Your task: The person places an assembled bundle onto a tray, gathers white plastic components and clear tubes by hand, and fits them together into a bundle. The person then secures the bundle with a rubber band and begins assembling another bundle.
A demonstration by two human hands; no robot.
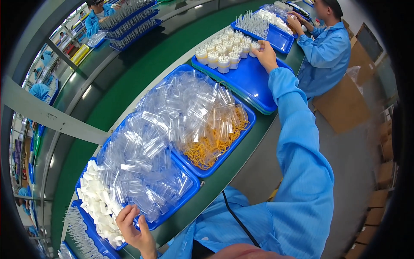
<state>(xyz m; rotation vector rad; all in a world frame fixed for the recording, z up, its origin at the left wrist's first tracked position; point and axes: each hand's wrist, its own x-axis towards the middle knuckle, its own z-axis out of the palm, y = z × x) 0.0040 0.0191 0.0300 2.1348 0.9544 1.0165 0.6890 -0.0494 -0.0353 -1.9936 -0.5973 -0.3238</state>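
My right hand (265, 55) reaches to the far blue tray (254, 84), its fingers closed on a small round bundle (255, 45) at the right end of the group. Several like it, white-topped bundles (223, 64) with pale yellow sides, stand upright in rows there. Close to me, my left hand (136, 229) hovers at the front edge of the near tray, thumb and fingers apart, nothing visible in it. Beside it lie a heap of small white pieces (97, 203) and a pile of clear plastic sleeves (151, 172).
Orange rubber bands (211, 149) lie with more sleeves in the middle tray (202, 172). At lower left, a tray holds thin spiky pieces (79, 231). A co-worker in blue (327, 49) works at far right, near a cardboard box (340, 103). A green conveyor belt (129, 71) runs behind the trays.
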